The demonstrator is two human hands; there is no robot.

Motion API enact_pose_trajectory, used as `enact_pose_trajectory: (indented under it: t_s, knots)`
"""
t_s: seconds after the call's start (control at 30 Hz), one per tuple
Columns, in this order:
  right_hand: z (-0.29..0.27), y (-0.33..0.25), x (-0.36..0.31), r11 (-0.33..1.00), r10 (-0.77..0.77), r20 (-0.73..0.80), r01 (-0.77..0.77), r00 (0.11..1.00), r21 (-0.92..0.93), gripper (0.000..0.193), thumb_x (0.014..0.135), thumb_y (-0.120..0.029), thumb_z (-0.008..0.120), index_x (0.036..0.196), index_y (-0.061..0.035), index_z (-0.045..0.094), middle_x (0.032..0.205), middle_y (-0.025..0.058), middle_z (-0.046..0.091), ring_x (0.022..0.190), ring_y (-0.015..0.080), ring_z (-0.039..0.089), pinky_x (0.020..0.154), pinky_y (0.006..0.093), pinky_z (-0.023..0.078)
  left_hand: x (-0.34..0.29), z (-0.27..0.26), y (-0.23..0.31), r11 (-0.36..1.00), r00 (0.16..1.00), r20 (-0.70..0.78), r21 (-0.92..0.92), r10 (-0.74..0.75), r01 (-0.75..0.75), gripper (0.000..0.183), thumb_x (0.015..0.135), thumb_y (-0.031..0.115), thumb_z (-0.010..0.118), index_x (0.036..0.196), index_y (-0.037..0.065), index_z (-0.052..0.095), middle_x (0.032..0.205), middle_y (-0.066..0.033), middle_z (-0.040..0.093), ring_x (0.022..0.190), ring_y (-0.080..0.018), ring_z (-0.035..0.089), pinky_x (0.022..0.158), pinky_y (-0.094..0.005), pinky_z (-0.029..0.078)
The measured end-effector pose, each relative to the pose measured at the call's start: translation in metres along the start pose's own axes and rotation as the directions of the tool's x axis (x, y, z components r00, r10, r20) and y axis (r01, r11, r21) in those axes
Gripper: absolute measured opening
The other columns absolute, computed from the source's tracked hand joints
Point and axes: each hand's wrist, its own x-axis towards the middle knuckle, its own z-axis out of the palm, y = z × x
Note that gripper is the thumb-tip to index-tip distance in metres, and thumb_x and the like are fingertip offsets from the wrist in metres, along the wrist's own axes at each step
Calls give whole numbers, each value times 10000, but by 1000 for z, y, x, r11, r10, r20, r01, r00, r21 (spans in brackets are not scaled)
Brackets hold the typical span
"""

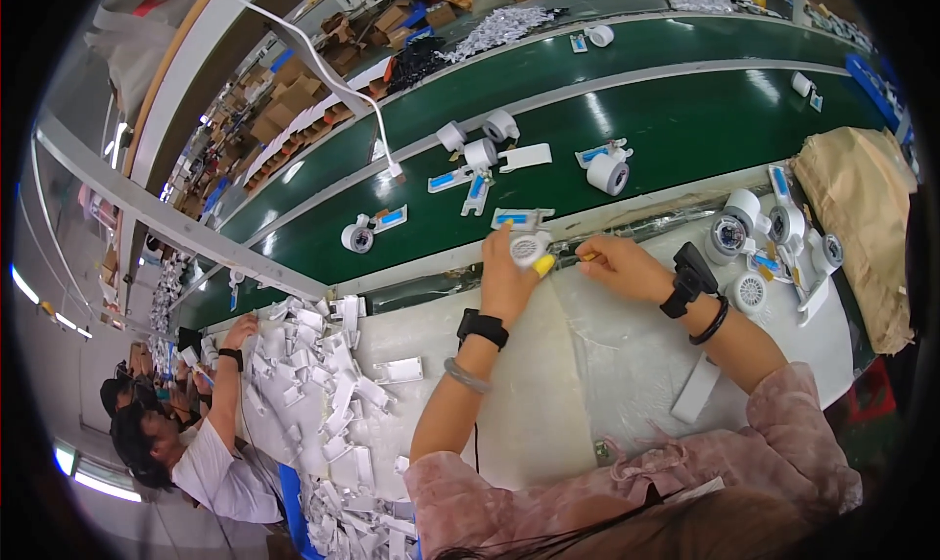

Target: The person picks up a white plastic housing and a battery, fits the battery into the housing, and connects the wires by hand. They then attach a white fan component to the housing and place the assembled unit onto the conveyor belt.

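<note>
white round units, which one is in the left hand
The grilled unit in the left hand, by its yellow-tipped thumb; others nearby lie on the belt or pale worktop.

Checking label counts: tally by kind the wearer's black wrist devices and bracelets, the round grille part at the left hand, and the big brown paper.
Black wrist devices: 2
Bracelets, one grey, one black: 2
Round grille part at the left hand: 1
Big brown paper: 1
Total: 6

Passable over the table (pixel 612 364) between forearms (pixel 446 403); blocked left by heaped parts (pixel 343 394), right by clustered units (pixel 746 208) and a bag (pixel 857 227), far by scattered units (pixel 480 154) on the belt (pixel 695 134), then open farther right.
</note>
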Motion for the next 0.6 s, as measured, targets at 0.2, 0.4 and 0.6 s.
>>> enact_pose_trajectory:
  t_s: [0.2, 0.4, 0.6]
  knots:
    - [7, 12, -7, 939, -215, 88, 231, 973, -254, 373, 795, -96, 646, 1163, -74, 589, 1126, 152, 573, 964, 325, 588, 841, 400, 482, 74, -62, -106, 960, 949, -171, 49, -263, 275, 431, 818, 106, 636, 1230, 21, 541, 1192, -210, 545, 1084, -360, 537, 915, -395, 464]
    - [25, -13, 9, 717, -379, 240, 448, 894, -535, 531, 749, -138, 690, 1261, -194, 558, 1236, 100, 508, 1085, 292, 528, 911, 424, 424, 109, -79, -174, 689, 911, -290, 597, -293, 411, 577, 792, 254, 688, 1307, 83, 490, 1418, -153, 393, 1268, -359, 408, 1017, -460, 397]
    - [49, -23, 71, 507, -590, 294, 628, 752, -590, 638, 753, -355, 720, 1331, -222, 485, 1270, 84, 508, 1279, 289, 419, 1086, 478, 261, 115, -98, -223, 522, 857, -360, 682, -369, 512, 510, 891, 351, 557, 1350, 144, 472, 1453, -66, 378, 1290, -316, 392, 976, -507, 407]
